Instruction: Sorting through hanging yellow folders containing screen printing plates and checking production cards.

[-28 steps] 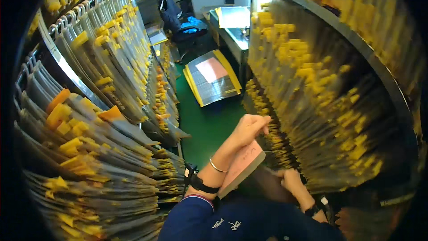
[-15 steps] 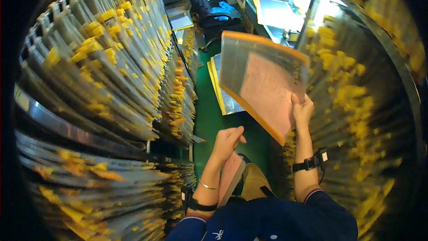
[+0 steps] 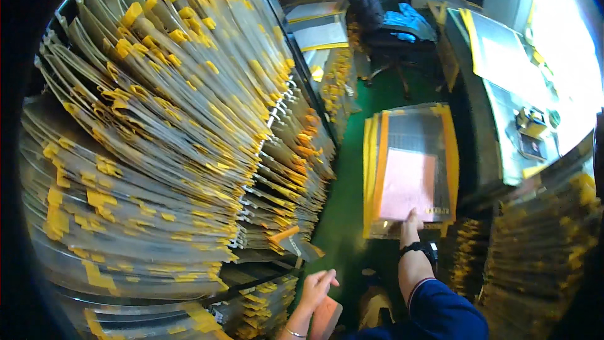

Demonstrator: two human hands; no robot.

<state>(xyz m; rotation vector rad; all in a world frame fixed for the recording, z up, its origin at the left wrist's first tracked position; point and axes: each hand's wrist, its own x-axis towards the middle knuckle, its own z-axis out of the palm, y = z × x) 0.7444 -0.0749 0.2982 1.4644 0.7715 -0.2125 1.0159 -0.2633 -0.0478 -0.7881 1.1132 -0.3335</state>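
Note:
My right hand grips the near edge of a clear plastic sleeve with orange side strips. A pink sheet shows inside it. The sleeve lies over, or just above, other clear sleeves with yellow edges; whether it touches them I cannot tell. Nearer and to the left is my left hand, closed with its fingers curled together. Beside its wrist, partly hidden by the forearm, is a thick pink-faced slab. Whether the left fingers hold anything is hidden.
Racks of hanging clear sleeves with yellow tabs line the left side. More hanging sleeves crowd the right. A brightly lit table stands at the far right, and a dark chair with blue cloth is behind. The floor is green.
My right hand has lowered the sleeve from a tilted, raised position onto or just over the yellow-edged sleeves. The view has shifted, and my left hand stays curled by the pink slab.

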